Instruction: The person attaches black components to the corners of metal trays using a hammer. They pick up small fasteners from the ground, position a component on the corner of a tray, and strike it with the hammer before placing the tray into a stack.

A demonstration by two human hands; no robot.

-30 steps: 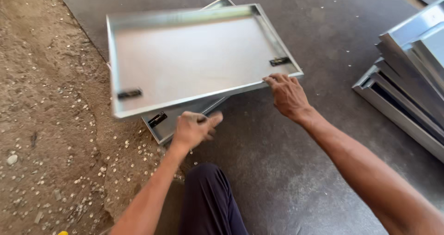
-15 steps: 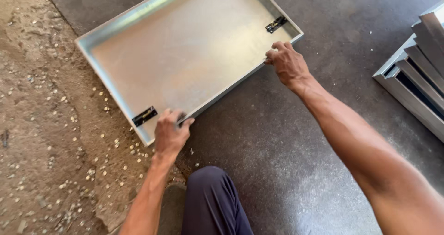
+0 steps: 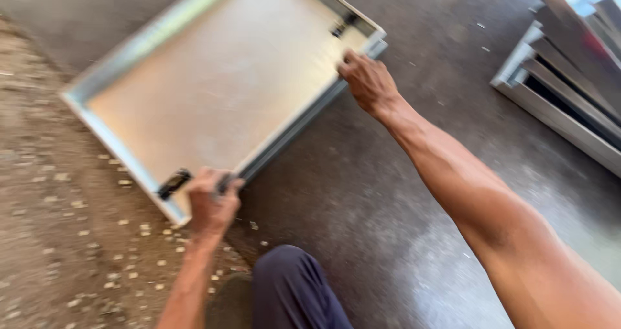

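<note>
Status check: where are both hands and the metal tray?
Left hand and right hand both grip the near rim of the metal tray. Tray lies on dark floor. Stacked frames off right, apart.

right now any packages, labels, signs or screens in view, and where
None in view: no package, label, sign or screen shows.
Only a bare grey metal tray held by the left hand and right hand, and stacked metal trays at right.
</note>
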